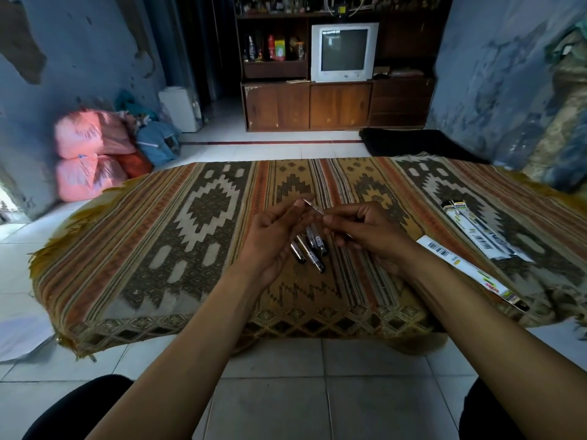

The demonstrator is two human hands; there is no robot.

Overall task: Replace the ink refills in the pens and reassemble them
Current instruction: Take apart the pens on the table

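Two bare forearms, no sleeves, left hand (273,230), right hand (365,227) — black trousers at the knees

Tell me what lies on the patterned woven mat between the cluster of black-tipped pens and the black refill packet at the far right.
In the head view, a long white packet lies between the pens and the black packet.

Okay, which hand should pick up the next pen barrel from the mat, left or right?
Probably the left hand. Its fingers are relaxed and seem to hold nothing, and it hovers right beside the pens on the mat. The right hand is busy, pinching the thin refill.
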